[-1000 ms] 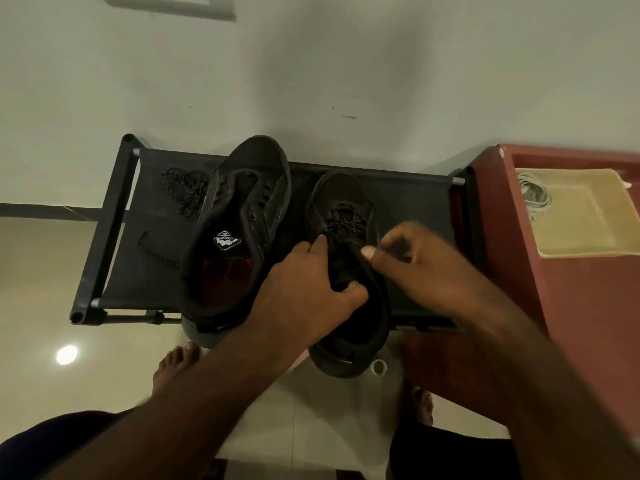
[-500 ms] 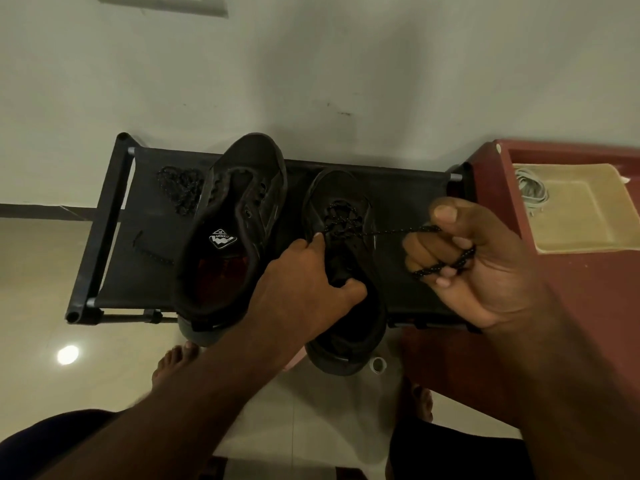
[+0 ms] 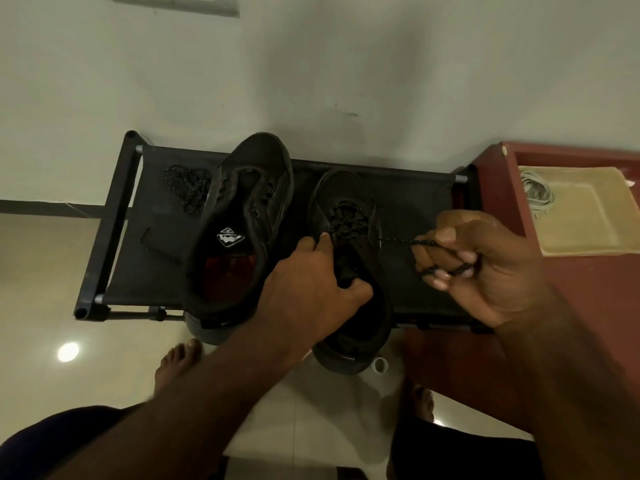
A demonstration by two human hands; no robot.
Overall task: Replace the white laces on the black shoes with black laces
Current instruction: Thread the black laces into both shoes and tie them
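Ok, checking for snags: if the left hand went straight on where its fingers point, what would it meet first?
Probably the black lace threaded on the shoe that the left hand grips, just past its fingertips.

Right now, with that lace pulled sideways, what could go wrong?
1. The right hand draws the black lace taut sideways; the laced shoe overhangs the front edge of the rack and could slide off if the grip of the left hand slackens.
2. The lace loops round the right fingers, so the ends may come out uneven.
3. The spare lace lies loose beside the unlaced shoe and may get knocked off.
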